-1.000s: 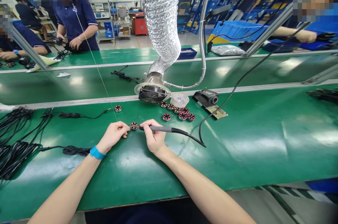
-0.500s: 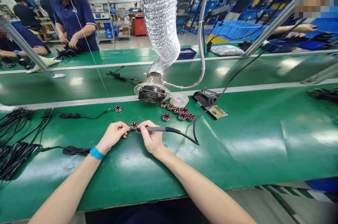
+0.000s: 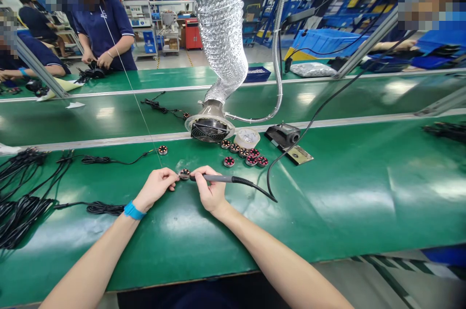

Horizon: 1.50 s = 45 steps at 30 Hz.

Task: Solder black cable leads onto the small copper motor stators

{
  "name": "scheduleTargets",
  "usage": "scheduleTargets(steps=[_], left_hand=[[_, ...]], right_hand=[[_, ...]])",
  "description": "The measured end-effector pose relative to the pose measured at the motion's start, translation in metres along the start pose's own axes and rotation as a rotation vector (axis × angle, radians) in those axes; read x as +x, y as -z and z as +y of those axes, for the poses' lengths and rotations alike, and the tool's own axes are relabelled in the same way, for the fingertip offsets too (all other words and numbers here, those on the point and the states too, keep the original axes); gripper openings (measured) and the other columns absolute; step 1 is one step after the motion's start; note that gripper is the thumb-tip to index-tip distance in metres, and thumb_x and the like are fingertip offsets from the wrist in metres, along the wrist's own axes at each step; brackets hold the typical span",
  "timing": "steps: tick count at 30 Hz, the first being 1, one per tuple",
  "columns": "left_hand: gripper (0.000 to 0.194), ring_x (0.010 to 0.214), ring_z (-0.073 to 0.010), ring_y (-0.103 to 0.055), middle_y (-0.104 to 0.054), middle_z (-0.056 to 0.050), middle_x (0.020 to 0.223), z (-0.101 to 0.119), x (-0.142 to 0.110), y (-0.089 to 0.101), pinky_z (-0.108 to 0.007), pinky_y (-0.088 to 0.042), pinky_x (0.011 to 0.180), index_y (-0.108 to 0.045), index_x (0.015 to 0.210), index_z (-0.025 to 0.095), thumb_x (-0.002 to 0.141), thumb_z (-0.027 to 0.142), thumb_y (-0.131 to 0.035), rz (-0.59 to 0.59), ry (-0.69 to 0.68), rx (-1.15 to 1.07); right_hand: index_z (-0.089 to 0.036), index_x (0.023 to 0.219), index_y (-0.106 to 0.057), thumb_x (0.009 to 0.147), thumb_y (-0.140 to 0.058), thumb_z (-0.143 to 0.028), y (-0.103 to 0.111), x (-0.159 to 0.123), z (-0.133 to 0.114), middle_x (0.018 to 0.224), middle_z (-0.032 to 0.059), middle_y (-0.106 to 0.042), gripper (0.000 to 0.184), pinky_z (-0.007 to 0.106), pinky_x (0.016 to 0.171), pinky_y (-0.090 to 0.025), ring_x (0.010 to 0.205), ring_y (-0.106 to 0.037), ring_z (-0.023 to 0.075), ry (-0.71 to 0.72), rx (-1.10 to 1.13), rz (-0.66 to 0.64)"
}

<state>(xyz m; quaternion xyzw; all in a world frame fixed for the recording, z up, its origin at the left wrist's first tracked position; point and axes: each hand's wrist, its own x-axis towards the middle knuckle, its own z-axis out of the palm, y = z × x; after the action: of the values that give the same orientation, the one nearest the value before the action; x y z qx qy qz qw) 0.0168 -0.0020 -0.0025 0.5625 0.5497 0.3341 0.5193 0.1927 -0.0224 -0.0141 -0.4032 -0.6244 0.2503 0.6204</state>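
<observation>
A small round motor stator (image 3: 184, 174) with copper windings sits on the green work surface between my hands. My left hand (image 3: 160, 184) has its thumb and fingers pinched at the stator's left edge. A thin solder wire (image 3: 143, 122) runs down from above into that pinch. In my right hand (image 3: 210, 190) is a soldering iron (image 3: 221, 179), gripped like a pen, its tip end at the right side of the stator. The fingers partly hide the exact contact. Another stator (image 3: 162, 150), joined to a black cable, lies just beyond my left hand.
Several stators (image 3: 251, 159) cluster by a tape roll (image 3: 247, 138). An iron stand (image 3: 286, 135) is to their right. A fume duct (image 3: 222, 23) with a fan hangs ahead. Bundled black cables (image 3: 22, 212) lie left. Co-workers (image 3: 105, 32) work across the belt (image 3: 145, 122).
The soldering iron and my right hand have shifted slightly right. My left hand stays in place. On the belt behind, a cable with a stator and a paper scrap have moved left.
</observation>
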Motion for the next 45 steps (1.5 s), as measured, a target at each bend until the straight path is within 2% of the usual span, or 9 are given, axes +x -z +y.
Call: scheduleTargets(steps=[21,32,40,42,45], left_hand=[[0.022,0.056,-0.0130,-0.055,-0.061,-0.002,0.064,-0.001,0.000,0.001,-0.026,-0.042,0.059,-0.065,0.069,0.014,0.069,0.036,-0.064,-0.024,0.000,0.006],[0.025,0.056,-0.0134,-0.055,-0.061,-0.002,0.064,-0.001,0.000,0.002,-0.026,-0.042,0.059,-0.065,0.070,0.014,0.071,0.039,-0.064,-0.031,0.000,0.014],[0.024,0.057,-0.0129,-0.055,-0.062,-0.003,0.067,-0.004,0.002,0.001,-0.026,-0.043,0.060,-0.064,0.072,0.013,0.071,0.038,-0.063,-0.031,0.002,0.015],[0.025,0.057,-0.0129,-0.055,-0.061,-0.002,0.067,-0.004,0.002,0.001,-0.026,-0.043,0.060,-0.065,0.073,0.013,0.071,0.038,-0.063,-0.030,0.001,0.013],[0.026,0.056,-0.0130,-0.055,-0.060,-0.002,0.065,-0.004,0.001,0.001,-0.026,-0.043,0.059,-0.065,0.072,0.013,0.071,0.039,-0.063,-0.023,-0.003,0.006]], right_hand=[[-0.020,0.077,-0.065,0.091,-0.050,-0.023,0.001,0.002,0.001,0.071,0.0029,-0.070,0.020,0.030,0.063,-0.052,0.064,-0.065,0.0174,0.002,-0.017,0.028],[-0.020,0.083,-0.065,0.094,-0.049,-0.026,0.000,0.002,0.003,0.077,0.0032,-0.071,0.020,0.029,0.069,-0.054,0.072,-0.068,0.0174,0.003,-0.064,0.034],[-0.021,0.102,-0.066,0.094,-0.049,-0.022,-0.004,0.007,0.003,0.099,0.0049,-0.071,0.018,0.030,0.085,-0.052,0.090,-0.068,0.0175,-0.047,-0.160,-0.029],[-0.021,0.112,-0.064,0.091,-0.051,-0.018,-0.006,0.007,0.009,0.100,0.0056,-0.068,0.025,0.032,0.087,-0.052,0.091,-0.066,0.0183,-0.043,-0.198,-0.095],[-0.021,0.127,-0.057,0.080,-0.054,-0.009,-0.008,0.005,0.020,0.101,0.0060,-0.063,0.048,0.033,0.089,-0.051,0.093,-0.063,0.0190,-0.018,-0.230,-0.191]])
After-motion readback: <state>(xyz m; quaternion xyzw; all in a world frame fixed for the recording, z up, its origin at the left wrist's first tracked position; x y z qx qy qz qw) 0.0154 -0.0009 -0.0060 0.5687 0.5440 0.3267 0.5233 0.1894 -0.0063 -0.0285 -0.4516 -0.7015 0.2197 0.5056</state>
